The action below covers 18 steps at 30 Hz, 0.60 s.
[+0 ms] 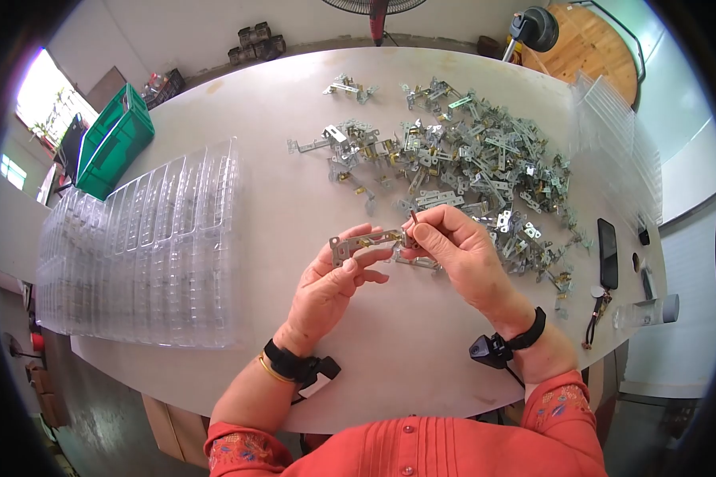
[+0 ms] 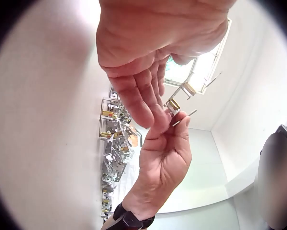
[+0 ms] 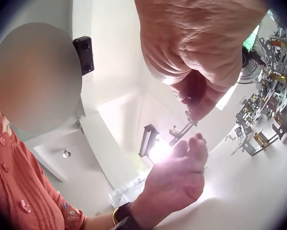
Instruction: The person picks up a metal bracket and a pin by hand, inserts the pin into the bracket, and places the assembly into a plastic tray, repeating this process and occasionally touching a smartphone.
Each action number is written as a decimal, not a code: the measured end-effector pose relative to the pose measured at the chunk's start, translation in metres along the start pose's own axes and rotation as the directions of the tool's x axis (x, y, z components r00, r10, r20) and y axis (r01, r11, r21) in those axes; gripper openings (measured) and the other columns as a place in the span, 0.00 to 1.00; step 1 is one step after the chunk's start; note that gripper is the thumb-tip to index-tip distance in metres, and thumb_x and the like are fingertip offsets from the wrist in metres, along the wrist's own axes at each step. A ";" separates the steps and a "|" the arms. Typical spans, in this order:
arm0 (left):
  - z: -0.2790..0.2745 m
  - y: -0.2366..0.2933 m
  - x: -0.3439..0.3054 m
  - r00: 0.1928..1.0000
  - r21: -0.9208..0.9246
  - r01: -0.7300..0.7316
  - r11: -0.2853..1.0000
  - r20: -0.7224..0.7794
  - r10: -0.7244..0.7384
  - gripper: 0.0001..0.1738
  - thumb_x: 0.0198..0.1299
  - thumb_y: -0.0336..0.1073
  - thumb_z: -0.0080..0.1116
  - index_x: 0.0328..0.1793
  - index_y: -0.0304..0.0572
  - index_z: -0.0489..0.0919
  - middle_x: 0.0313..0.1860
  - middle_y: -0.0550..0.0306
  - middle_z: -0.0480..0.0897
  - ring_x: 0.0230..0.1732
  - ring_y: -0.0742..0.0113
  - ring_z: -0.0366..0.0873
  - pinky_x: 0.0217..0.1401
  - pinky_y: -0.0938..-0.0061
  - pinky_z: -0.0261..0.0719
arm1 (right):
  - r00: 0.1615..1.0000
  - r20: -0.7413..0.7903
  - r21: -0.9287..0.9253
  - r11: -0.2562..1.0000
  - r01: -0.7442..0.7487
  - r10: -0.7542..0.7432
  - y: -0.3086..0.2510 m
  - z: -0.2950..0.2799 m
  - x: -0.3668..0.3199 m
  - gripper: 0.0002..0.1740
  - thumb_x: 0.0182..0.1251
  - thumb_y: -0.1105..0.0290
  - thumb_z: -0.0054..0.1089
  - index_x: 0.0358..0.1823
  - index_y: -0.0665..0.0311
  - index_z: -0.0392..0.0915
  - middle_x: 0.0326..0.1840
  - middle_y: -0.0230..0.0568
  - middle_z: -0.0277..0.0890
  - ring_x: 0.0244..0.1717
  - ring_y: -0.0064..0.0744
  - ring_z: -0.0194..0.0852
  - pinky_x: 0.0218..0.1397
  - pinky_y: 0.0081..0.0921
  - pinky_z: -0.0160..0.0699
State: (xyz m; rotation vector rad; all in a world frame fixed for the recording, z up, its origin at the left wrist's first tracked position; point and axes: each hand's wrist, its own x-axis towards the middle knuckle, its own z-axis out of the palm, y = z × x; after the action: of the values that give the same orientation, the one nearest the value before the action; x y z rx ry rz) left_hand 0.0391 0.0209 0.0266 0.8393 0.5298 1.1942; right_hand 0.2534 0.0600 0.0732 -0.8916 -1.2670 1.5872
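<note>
Before the chest, both hands hold a flat grey metal bracket point(image 1: 363, 241) with brass-coloured parts on it. The left hand point(image 1: 318, 294) supports its left part between thumb and fingers, with some fingers spread below. At the bracket's right end the right hand point(image 1: 465, 250) pinches with thumb and forefinger, and a thin dark piece point(image 1: 414, 217) sticks up between them. In the left wrist view the bracket point(image 2: 185, 91) appears edge-on, its near end hidden by the right hand's fingertips point(image 2: 182, 122). The right wrist view shows the bracket point(image 3: 181, 134) between both hands.
A heap of similar brackets point(image 1: 485, 151) covers the table beyond the hands. Stacked clear plastic trays point(image 1: 167, 246) stand left, with more trays point(image 1: 620, 143) at far right. A green crate point(image 1: 119, 147) is back left; a phone point(image 1: 607, 253) and clear bottle point(image 1: 644, 312) lie right.
</note>
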 end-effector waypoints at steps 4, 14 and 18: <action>-0.002 -0.006 0.000 0.999 0.009 -0.050 0.999 -0.011 0.050 0.27 0.79 0.42 0.45 0.79 0.41 0.63 0.76 0.48 0.69 0.74 0.54 0.71 0.70 0.56 0.74 | 0.997 -0.003 0.061 0.995 -0.083 0.083 0.007 0.002 0.000 0.08 0.79 0.70 0.56 0.48 0.67 0.78 0.43 0.32 0.81 0.45 0.21 0.81 0.55 0.21 0.85; -0.014 -0.007 -0.002 0.996 0.138 -0.019 0.990 -0.078 0.030 0.18 0.80 0.46 0.45 0.59 0.40 0.76 0.51 0.50 0.84 0.55 0.57 0.84 0.60 0.61 0.81 | 0.998 0.058 -0.328 0.944 0.046 -0.028 0.007 0.006 -0.008 0.06 0.77 0.68 0.59 0.44 0.63 0.79 0.34 0.27 0.77 0.35 0.15 0.74 0.42 0.16 0.76; -0.010 -0.004 -0.004 0.993 0.213 0.091 0.973 -0.094 -0.073 0.19 0.79 0.48 0.47 0.53 0.40 0.78 0.35 0.56 0.84 0.36 0.63 0.85 0.45 0.69 0.83 | 0.996 0.060 -0.326 0.944 -0.044 0.067 -0.007 0.018 -0.016 0.06 0.76 0.69 0.60 0.42 0.64 0.79 0.25 0.23 0.71 0.28 0.11 0.67 0.30 0.17 0.68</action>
State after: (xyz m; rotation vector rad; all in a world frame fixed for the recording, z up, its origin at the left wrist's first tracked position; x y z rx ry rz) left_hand 0.0330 0.0192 0.0173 0.9450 0.7682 1.1128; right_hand 0.2441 0.0393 0.0842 -1.0902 -1.5967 1.4867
